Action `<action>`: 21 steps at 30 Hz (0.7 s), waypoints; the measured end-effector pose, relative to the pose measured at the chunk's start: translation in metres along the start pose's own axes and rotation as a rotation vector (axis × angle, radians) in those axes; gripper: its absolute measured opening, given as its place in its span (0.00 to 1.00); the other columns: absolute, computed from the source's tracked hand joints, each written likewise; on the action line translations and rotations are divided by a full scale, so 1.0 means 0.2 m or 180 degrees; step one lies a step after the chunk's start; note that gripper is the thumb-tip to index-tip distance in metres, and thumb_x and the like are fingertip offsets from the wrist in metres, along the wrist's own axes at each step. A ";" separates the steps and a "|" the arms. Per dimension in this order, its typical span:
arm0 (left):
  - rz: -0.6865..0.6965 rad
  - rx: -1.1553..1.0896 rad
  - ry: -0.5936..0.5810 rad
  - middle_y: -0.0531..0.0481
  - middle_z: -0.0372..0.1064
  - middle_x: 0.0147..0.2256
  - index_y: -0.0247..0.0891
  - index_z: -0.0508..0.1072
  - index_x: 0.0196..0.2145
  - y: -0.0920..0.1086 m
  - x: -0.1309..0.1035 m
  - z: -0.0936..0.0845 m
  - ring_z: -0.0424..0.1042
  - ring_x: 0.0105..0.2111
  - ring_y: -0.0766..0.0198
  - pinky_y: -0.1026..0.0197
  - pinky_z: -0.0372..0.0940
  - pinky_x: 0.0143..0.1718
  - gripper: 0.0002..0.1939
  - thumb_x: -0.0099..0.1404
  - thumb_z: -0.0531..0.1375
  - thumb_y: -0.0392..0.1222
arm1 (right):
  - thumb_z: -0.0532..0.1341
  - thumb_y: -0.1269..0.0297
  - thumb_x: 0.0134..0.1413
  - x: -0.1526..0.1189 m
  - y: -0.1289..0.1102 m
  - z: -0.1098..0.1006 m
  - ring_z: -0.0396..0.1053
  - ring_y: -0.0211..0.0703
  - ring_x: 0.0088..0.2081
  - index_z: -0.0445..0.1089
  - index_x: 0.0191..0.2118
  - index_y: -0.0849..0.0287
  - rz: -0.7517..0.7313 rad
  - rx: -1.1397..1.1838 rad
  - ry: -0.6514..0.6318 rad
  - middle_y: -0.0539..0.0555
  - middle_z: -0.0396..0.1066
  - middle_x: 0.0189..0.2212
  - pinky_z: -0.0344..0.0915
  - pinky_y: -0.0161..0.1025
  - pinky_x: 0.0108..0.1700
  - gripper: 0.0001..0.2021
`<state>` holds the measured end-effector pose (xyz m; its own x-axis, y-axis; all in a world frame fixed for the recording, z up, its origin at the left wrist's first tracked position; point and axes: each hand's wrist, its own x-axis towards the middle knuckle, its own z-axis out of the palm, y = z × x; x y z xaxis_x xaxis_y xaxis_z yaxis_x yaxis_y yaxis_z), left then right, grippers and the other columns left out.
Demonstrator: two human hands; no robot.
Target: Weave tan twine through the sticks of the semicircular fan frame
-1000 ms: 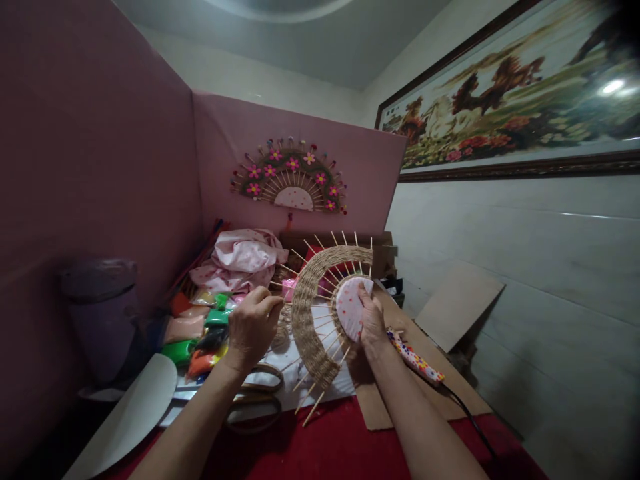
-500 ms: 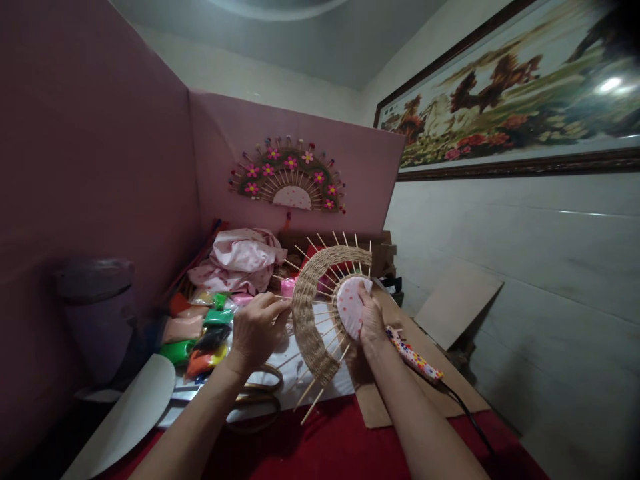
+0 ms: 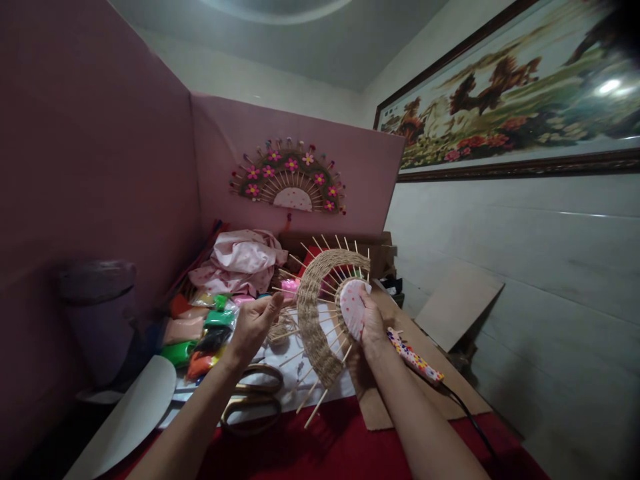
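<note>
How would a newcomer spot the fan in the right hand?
Start at the pink back panel and drop to the right hand below it. It grips the fan by its spotted half-disc. Unlike the flowered fan on the panel, this one has a bare woven band and plain-tipped sticks.

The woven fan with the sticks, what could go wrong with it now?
The thin sticks poke out past the woven band, so one might snap or prick the left hand close by. The right hand grips the fan at one side, by its dotted half-circle, so it could twist or slip.
</note>
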<state>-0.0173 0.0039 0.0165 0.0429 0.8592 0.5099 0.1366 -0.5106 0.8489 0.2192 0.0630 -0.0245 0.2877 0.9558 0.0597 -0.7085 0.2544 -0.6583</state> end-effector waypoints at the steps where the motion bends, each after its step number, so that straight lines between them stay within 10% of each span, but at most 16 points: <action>1: -0.0120 -0.0061 -0.0027 0.52 0.56 0.15 0.35 0.76 0.18 0.00 0.00 0.00 0.53 0.18 0.69 0.65 0.48 0.20 0.27 0.54 0.54 0.62 | 0.63 0.61 0.44 -0.01 0.00 0.00 0.72 0.41 0.26 0.71 0.31 0.61 0.0021 0.0003 0.0027 0.52 0.74 0.23 0.71 0.38 0.33 0.09; 21: -0.0945 -0.0828 -0.0216 0.49 0.61 0.17 0.29 0.76 0.27 -0.03 -0.01 0.01 0.54 0.17 0.71 0.66 0.42 0.18 0.37 0.51 0.48 0.70 | 0.63 0.55 0.43 -0.02 0.01 0.01 0.73 0.40 0.30 0.70 0.34 0.63 -0.0156 -0.0146 0.0396 0.52 0.74 0.24 0.71 0.37 0.36 0.16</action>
<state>-0.0155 0.0065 0.0098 0.1057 0.9665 0.2340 -0.1019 -0.2236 0.9693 0.2155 0.0597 -0.0249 0.4008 0.9162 0.0009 -0.6624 0.2905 -0.6906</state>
